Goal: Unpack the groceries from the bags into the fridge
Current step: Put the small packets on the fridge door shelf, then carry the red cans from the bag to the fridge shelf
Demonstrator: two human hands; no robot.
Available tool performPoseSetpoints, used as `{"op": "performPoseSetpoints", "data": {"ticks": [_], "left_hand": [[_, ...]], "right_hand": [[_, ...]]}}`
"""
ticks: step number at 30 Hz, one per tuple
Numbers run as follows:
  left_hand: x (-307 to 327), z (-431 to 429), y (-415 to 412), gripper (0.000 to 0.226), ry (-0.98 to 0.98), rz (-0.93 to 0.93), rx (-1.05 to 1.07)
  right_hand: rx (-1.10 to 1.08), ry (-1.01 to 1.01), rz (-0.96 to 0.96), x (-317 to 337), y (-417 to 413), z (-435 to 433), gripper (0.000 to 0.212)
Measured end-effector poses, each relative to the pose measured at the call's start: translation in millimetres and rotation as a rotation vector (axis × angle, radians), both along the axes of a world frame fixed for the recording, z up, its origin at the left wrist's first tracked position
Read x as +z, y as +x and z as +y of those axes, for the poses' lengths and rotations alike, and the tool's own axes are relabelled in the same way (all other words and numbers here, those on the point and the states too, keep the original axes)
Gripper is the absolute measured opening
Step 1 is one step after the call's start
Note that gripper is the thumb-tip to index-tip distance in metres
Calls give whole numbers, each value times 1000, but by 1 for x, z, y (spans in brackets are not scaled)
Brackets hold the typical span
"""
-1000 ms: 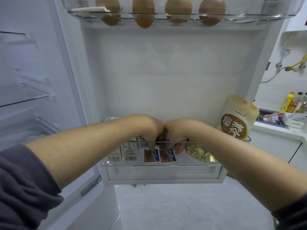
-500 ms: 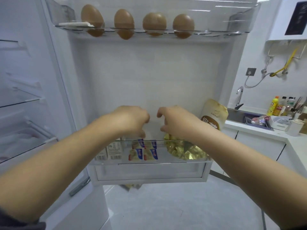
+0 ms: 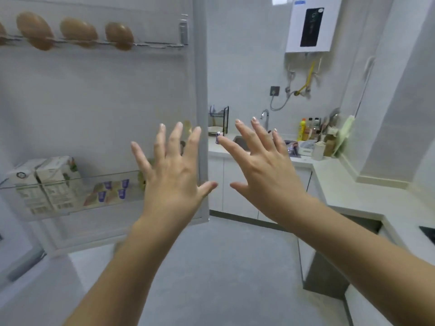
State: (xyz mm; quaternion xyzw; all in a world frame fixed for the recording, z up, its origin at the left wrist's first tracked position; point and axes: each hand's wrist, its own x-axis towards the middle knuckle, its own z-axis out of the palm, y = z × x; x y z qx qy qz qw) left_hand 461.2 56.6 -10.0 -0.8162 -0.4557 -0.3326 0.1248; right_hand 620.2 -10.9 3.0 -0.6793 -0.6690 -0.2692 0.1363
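My left hand (image 3: 171,175) and my right hand (image 3: 266,170) are raised in front of me with fingers spread wide, holding nothing. The open fridge door (image 3: 106,102) fills the left. Its lower door shelf (image 3: 77,184) holds two white cartons (image 3: 44,182) and small packets with blue labels (image 3: 110,191). Brown eggs (image 3: 77,31) sit in the upper door rack. My left hand covers the right end of the lower shelf, so what lies there is mostly hidden.
A white kitchen counter (image 3: 353,191) runs along the right with a sink and tap (image 3: 264,116), a yellow bottle (image 3: 302,129) and other containers. A white water heater (image 3: 310,24) hangs on the wall. Grey floor (image 3: 223,267) lies below my arms.
Both hands came out of the lower door shelf, let go of the packets and spread open. My view swung to the right, toward the kitchen counter.
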Motion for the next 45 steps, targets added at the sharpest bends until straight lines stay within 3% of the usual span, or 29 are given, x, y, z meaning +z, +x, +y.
{"op": "performPoseSetpoints", "data": {"ticks": [10, 28, 39, 45], "left_hand": [[-40, -100, 162, 95, -91, 18, -427], [-162, -335, 459, 81, -310, 307, -1279], [-256, -462, 540, 79, -441, 728, -1561], [-303, -503, 541, 109, -550, 983, -1509]], "right_hand": [[-407, -98, 114, -43, 132, -151, 84], [-1343, -150, 441, -158, 301, -447, 80], [-1817, -217, 913, -256, 277, -583, 73], [-1946, -254, 1128, -291, 249, -633, 83]]}}
